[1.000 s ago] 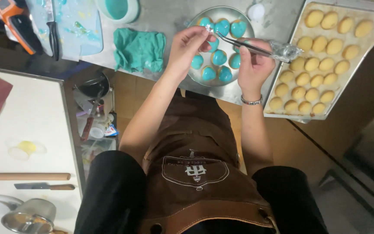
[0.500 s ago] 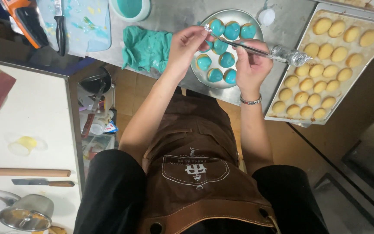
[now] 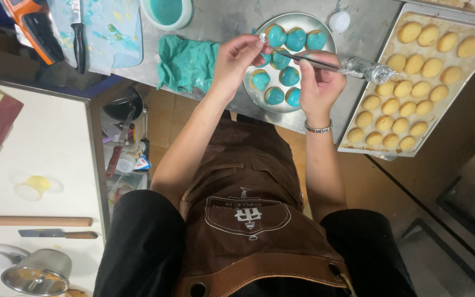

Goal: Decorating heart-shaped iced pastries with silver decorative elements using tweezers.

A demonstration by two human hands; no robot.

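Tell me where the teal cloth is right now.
In the head view, the crumpled teal cloth lies on the steel counter, just left of the person's left hand and the round plate of teal-glazed pastries, below the teal bowl.

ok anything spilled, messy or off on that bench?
Yes: turquoise and yellow smears on the pale cutting board, and a turquoise-stained cloth lies crumpled beside the metal plate. Baking tray corner overhangs the counter edge.
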